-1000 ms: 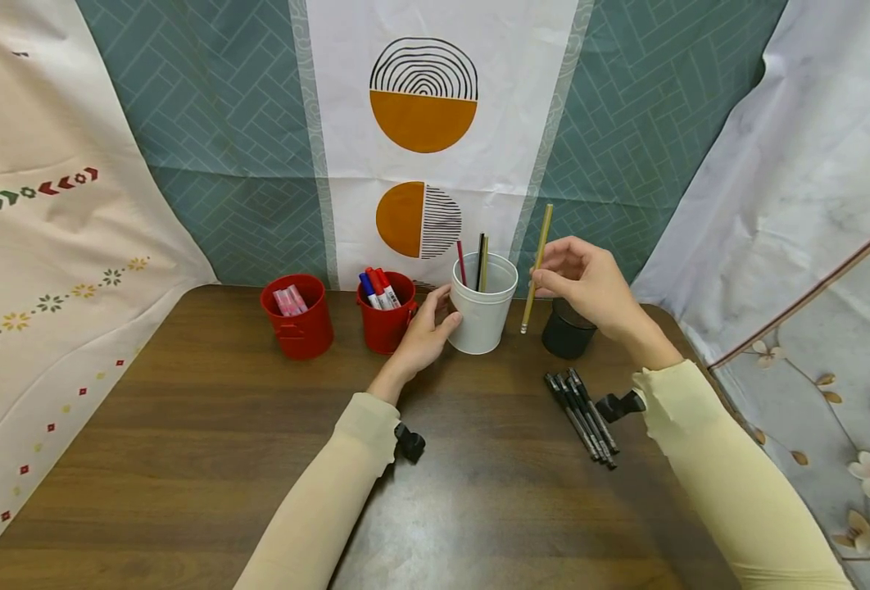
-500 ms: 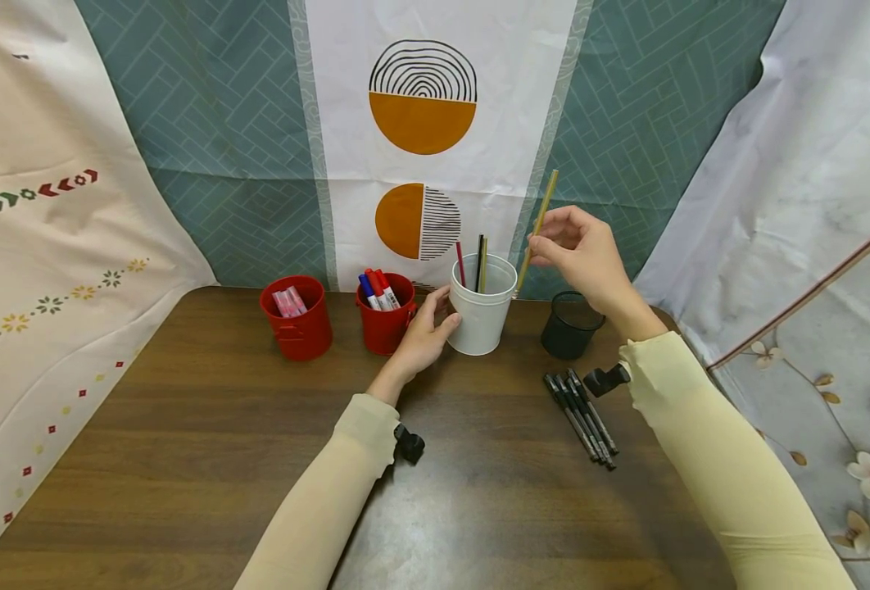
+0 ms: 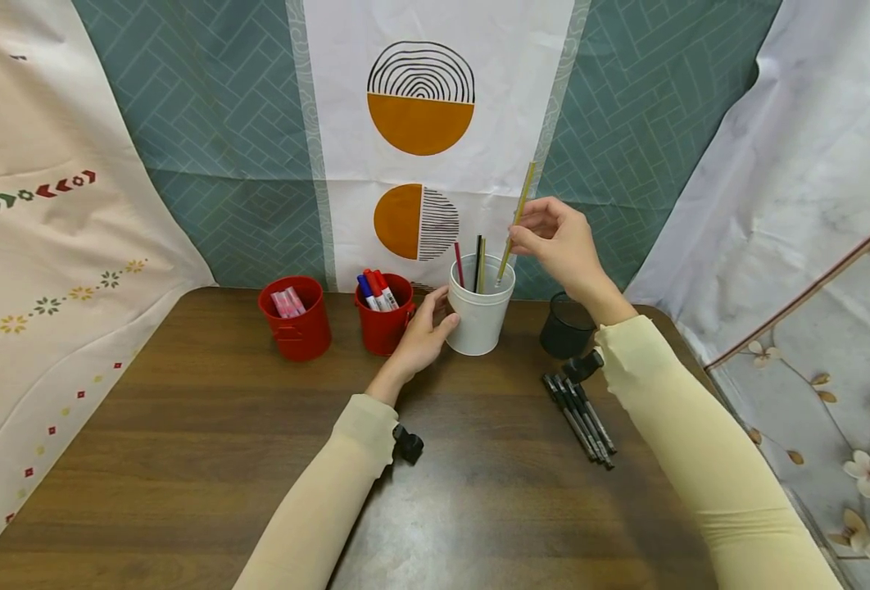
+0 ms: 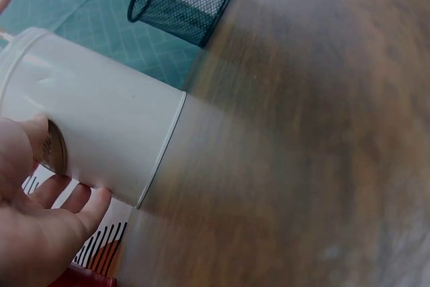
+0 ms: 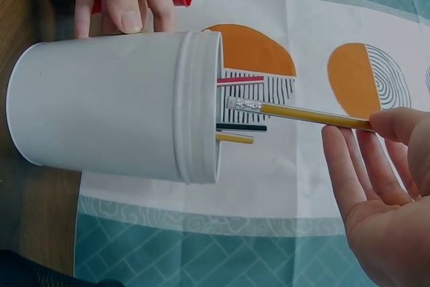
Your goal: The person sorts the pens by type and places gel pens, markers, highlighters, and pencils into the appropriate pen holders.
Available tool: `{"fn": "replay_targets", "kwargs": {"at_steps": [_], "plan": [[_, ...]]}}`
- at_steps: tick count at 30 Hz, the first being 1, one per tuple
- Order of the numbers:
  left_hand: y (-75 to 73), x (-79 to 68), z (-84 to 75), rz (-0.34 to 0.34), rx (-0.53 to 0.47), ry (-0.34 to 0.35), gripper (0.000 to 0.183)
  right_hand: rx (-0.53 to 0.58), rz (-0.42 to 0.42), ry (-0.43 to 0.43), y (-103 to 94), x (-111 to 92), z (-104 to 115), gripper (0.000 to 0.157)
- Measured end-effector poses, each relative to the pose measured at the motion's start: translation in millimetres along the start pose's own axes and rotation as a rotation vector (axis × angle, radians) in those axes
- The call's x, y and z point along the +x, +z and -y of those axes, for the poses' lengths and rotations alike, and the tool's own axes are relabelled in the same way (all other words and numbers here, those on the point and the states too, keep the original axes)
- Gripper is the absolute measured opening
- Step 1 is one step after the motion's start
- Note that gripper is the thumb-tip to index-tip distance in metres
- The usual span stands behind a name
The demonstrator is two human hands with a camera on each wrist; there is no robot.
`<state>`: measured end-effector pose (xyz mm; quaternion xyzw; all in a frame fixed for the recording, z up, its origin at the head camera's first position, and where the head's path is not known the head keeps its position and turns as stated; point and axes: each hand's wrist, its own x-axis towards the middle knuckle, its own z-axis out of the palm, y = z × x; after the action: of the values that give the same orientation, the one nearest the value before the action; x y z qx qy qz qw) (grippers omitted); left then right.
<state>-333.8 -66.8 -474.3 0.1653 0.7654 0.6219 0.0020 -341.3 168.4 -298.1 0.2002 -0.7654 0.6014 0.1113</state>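
Standing upright at the back of the table is a white bucket (image 3: 479, 324) with a red, a black and a yellow pencil sticking out. My left hand (image 3: 420, 336) holds its left side, thumb in front and fingers behind; the left wrist view shows the thumb by a small oval brown plate (image 4: 55, 147). Between thumb and fingertips, my right hand (image 3: 559, 242) pinches a yellow pencil (image 5: 306, 114), tilted with its eraser end down. That eraser end is at the bucket's mouth, just off the rim in the right wrist view.
Left of the bucket stand a red bucket (image 3: 387, 328) with blue and red markers and another red bucket (image 3: 305, 336) with pink items. To the right is a black mesh cup (image 3: 564, 332); several black pens (image 3: 581, 419) lie before it. A patterned cloth hangs behind.
The right hand has carried the yellow pencil up and leftward, from beside the white bucket to its mouth. The left hand has stayed on the bucket.
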Motion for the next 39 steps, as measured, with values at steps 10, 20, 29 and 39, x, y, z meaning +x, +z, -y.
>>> {"fn": "replay_targets", "kwargs": {"at_steps": [10,20,29,39], "plan": [[0.3,-0.5,-1.0,-0.003,0.003,0.003,0.061,-0.025,0.014,0.007,12.6,7,-13,0.031],[-0.3,-0.4,-1.2,-0.007,0.013,0.012,0.061,-0.076,0.019,0.059,24.1,9,-28,0.028],[-0.9,-0.2,-1.1,-0.006,0.014,-0.007,0.061,-0.085,0.026,0.085,29.4,8,-41,0.027],[-1.0,0.5,0.0,-0.002,0.013,-0.003,0.062,-0.078,0.033,0.092,32.8,7,-50,0.023]]}}
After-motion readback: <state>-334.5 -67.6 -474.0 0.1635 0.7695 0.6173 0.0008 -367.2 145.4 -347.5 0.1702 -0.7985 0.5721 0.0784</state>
